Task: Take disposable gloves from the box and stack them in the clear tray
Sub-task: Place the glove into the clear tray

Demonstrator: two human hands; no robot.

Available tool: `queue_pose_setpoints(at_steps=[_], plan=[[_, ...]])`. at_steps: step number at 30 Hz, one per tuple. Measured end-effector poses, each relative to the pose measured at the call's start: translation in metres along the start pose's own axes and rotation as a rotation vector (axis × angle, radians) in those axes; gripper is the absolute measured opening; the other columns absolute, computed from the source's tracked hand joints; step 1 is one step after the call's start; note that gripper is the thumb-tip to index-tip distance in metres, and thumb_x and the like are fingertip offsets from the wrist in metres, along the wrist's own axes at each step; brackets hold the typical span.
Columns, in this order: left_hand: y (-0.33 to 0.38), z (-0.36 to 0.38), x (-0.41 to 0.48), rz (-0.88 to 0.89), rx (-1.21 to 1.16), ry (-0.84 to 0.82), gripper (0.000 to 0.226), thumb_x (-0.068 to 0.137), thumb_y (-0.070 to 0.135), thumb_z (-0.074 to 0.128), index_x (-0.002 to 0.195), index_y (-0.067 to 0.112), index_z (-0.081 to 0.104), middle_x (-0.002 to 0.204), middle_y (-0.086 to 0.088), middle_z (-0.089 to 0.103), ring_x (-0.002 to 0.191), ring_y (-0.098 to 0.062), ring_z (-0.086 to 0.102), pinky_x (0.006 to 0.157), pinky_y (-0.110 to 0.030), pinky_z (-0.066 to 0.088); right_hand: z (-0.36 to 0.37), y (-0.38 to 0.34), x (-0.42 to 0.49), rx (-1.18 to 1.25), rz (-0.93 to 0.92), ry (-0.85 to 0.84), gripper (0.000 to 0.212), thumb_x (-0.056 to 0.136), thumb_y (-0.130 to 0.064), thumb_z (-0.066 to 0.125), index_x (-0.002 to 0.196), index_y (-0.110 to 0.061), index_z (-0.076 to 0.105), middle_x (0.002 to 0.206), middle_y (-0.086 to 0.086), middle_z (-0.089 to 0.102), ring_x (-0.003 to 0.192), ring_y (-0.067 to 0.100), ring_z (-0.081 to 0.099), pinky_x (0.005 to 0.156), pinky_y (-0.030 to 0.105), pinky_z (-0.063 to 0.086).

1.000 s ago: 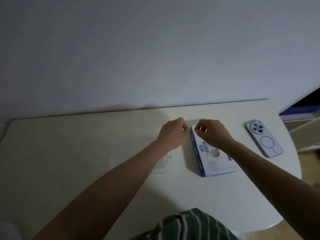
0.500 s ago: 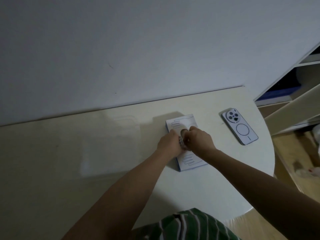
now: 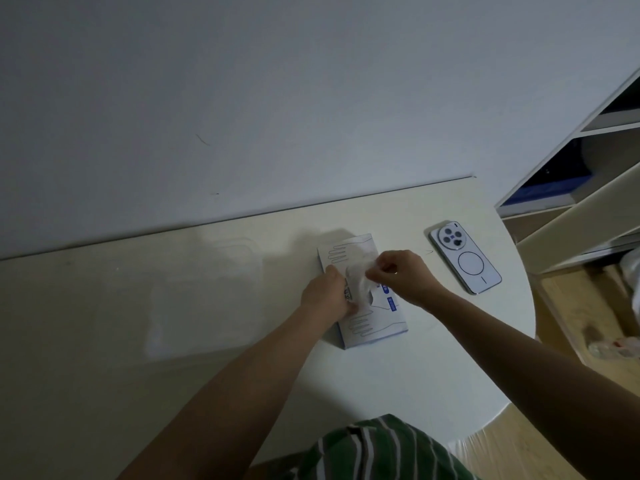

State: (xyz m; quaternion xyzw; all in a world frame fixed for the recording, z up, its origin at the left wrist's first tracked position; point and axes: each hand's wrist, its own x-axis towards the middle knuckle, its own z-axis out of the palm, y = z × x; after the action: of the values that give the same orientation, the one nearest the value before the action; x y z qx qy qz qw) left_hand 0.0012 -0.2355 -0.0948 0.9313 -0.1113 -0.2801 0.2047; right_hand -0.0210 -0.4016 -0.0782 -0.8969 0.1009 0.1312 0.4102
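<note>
Above box (image 3: 367,327), crumpled translucent glove (image 3: 358,277)

No text can be read anywhere. The glove box (image 3: 363,323), lying flat on the worktop (image 3: 207,306), carries printed line drawings of gloved hands on its top face, one near the far end and one near the near end. Two small blue labels sit along its right side, and some dark print shows beside the left hand (image 3: 325,294), but the characters are too small and blurred to make out. The phone (image 3: 465,258) shows only a printed ring and a short line on its back.
</note>
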Motion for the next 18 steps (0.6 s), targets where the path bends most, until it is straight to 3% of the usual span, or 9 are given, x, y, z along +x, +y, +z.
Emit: queue_pose_setpoints(at_steps=[2,4,6,9,11,14,18], plan=[[-0.001,0.0,-0.001,-0.008,0.006,-0.007,0.068,0.075,0.042,0.078,0.119,0.007,0.041,0.115,-0.01,0.06,0.101,-0.029,0.061,0.078,-0.035,0.049,-0.003,0.0,0.0,0.034,-0.005,0.125,0.02,0.083,-0.032,0.075,0.075,-0.018,0.064,0.072,-0.005,0.066,0.067,0.008,0.062,0.058,0.013,0.043],[-0.001,0.0,-0.002,-0.016,0.007,-0.018,0.066,0.076,0.039,0.078,0.121,0.008,0.039,0.116,-0.009,0.06,0.102,-0.028,0.061,0.082,-0.037,0.052,-0.007,0.001,0.001,0.043,0.016,0.184,0.03,0.081,-0.039,0.076,0.068,-0.02,0.056,0.066,-0.005,0.061,0.057,0.005,0.053,0.054,0.013,0.039],[0.0,0.0,-0.003,-0.026,0.005,-0.028,0.067,0.076,0.038,0.078,0.122,0.009,0.039,0.118,-0.009,0.059,0.104,-0.028,0.06,0.085,-0.039,0.052,-0.009,0.003,-0.001,0.06,0.05,0.124,0.031,0.082,-0.039,0.075,0.07,-0.017,0.057,0.068,0.0,0.063,0.059,0.009,0.054,0.057,0.019,0.044],[0.0,-0.001,-0.003,-0.037,0.001,-0.035,0.067,0.077,0.038,0.078,0.122,0.009,0.039,0.119,-0.009,0.058,0.105,-0.028,0.06,0.086,-0.039,0.051,-0.012,0.009,-0.006,0.266,0.058,0.047,0.009,0.085,-0.019,0.073,0.083,-0.014,0.067,0.076,0.002,0.07,0.071,0.015,0.066,0.063,0.021,0.051],[0.001,-0.001,-0.003,-0.04,0.011,-0.037,0.066,0.077,0.038,0.078,0.122,0.008,0.039,0.119,-0.01,0.058,0.106,-0.029,0.059,0.084,-0.037,0.049,-0.016,0.011,-0.009,0.32,0.037,0.048,0.004,0.085,-0.013,0.073,0.086,-0.014,0.07,0.075,0.001,0.071,0.068,0.01,0.066,0.064,0.019,0.051],[0.001,-0.001,-0.003,-0.038,0.027,-0.038,0.066,0.077,0.038,0.078,0.122,0.007,0.039,0.119,-0.01,0.058,0.106,-0.03,0.059,0.082,-0.036,0.047,-0.023,0.009,-0.01,0.327,-0.014,0.105,0.004,0.084,-0.02,0.074,0.082,-0.018,0.072,0.071,-0.004,0.07,0.059,-0.001,0.059,0.059,0.013,0.048],[0.0,-0.003,-0.002,-0.032,0.036,-0.054,0.066,0.078,0.04,0.076,0.122,0.007,0.039,0.118,-0.01,0.058,0.107,-0.031,0.059,0.083,-0.037,0.048,-0.026,0.004,-0.014,0.403,0.004,0.133,0.011,0.089,-0.023,0.069,0.089,-0.013,0.067,0.079,0.002,0.068,0.066,0.008,0.059,0.061,0.019,0.049]])
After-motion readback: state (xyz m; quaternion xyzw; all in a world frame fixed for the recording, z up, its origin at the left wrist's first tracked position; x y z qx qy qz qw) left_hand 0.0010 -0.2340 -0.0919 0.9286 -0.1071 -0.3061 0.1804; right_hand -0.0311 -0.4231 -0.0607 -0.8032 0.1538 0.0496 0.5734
